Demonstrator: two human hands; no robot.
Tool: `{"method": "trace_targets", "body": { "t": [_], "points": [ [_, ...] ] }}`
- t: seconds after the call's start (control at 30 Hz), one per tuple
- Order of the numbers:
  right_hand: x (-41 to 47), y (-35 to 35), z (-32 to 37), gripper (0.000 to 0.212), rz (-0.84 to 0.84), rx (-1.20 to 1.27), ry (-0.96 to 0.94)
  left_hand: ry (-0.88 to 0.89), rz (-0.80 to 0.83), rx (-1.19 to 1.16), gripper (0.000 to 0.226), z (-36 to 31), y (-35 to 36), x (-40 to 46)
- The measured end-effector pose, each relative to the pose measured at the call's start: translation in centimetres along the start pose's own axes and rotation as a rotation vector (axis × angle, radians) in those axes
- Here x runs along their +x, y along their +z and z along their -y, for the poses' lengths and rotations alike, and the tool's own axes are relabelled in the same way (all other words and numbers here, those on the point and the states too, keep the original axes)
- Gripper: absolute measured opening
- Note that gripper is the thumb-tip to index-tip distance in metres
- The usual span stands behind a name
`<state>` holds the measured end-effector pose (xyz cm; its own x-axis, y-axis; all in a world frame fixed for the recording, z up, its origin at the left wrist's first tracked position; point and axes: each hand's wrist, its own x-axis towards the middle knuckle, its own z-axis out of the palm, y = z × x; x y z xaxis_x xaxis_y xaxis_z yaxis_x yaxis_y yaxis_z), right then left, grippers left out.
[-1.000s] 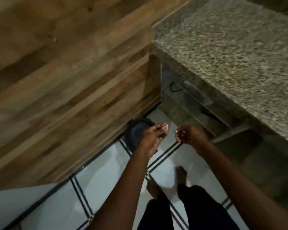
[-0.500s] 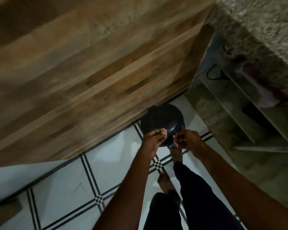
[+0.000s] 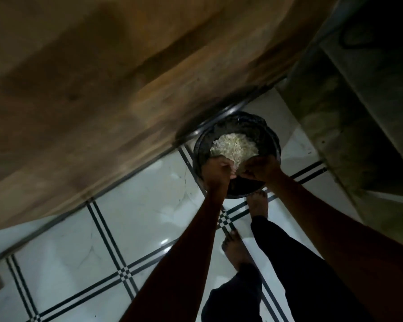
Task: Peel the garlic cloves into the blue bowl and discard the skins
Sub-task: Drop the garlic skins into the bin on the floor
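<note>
Hands (image 3: 239,169) over bin (image 3: 271,138), apparently curled

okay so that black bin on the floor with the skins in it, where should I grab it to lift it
Probably the far rim of the black bin, reaching down from above. It stands upright and round against the wooden wall, and the left hand and right hand hang over its near edge above the pale skins.
</note>
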<state>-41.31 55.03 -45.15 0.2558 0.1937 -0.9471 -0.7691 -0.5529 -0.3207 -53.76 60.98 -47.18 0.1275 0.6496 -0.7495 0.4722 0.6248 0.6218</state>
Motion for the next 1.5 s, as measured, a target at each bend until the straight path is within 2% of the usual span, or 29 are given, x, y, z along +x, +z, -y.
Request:
{"method": "trace_targets", "body": {
  "t": [0.07,0.13,0.23,0.4,0.5,0.6,0.7,0.73,0.8,0.87,0.93,1.0,1.07,1.13,1.23,1.27,1.4,1.5],
  "points": [
    [2.5,0.7,-0.5,0.022,-0.017,-0.303,-0.107,0.099,-0.025,0.26,0.017,0.6,0.8,1.8],
    [4.3,1.1,-1.2,0.013,-0.144,-0.712,-0.295,0.243,-0.043,0.503,0.015,1.2,1.3,3.8],
    [6.0,1.5,-1.6,0.038,-0.268,-1.045,-0.466,0.374,0.026,0.819,0.012,2.7,2.2,6.4],
    [8.0,1.3,-2.1,0.039,-0.274,-1.295,-0.658,0.412,0.036,1.096,0.022,2.8,2.3,7.6],
    [8.7,0.9,-1.8,0.036,-0.258,-1.256,-0.666,0.411,0.062,1.159,0.025,3.1,2.3,7.6],
    [8.8,0.9,-1.5,0.024,-0.297,-1.241,-0.651,0.396,-0.006,1.195,0.025,3.1,2.1,7.7],
    [7.9,1.0,-1.4,0.039,-0.391,-1.153,-0.582,0.415,-0.022,1.101,0.022,3.0,1.7,7.5],
    [7.4,1.0,-1.2,0.036,-0.388,-1.158,-0.587,0.421,-0.023,1.074,0.023,2.9,1.6,7.2],
    [6.6,0.8,-1.2,0.024,-0.31,-1.17,-0.625,0.41,-0.062,0.99,0.028,2.1,1.3,5.8],
    [5.2,0.1,-0.8,0.028,-0.175,-1.087,-0.63,0.415,-0.109,0.857,0.029,0.9,0.9,3.4],
    [2.9,-0.6,-0.1,0.026,-0.081,-0.853,-0.525,0.432,-0.123,0.711,0.023,-0.7,0.4,0.4],
    [-0.4,-1.3,0.7,0.02,0.004,-0.659,-0.411,0.443,-0.127,0.575,0.018,-2.5,-0.5,-2.8],
    [-4.5,-2.5,1.8,0.014,0.077,-0.497,-0.389,0.43,-0.101,0.449,0.017,-4.5,-1.5,-6.5],
    [-9.4,-4.1,2.8,0.017,0.078,-0.365,-0.381,0.424,-0.063,0.32,0.016,-6.7,-2.5,-10.8],
    [-17.8,-7.6,4.2,0.045,0.025,-0.454,-0.51,0.468,-0.003,0.201,0.014,-10.2,-3.6,-17.9],
    [-20.8,-8.8,4.8,0.045,0.024,-0.447,-0.551,0.487,0.019,0.196,0.016,-11.5,-3.8,-20.7],
    [-33.3,-14.2,7.2,0.021,0.024,-0.264,-0.682,0.564,0.142,0.13,0.015,-17.1,-2.5,-32.2],
    [-41.1,-19.8,7.7,0.022,-0.012,-0.171,-0.773,0.637,0.298,0.122,0.02,-20.5,0.6,-40.1]
  ]
}}
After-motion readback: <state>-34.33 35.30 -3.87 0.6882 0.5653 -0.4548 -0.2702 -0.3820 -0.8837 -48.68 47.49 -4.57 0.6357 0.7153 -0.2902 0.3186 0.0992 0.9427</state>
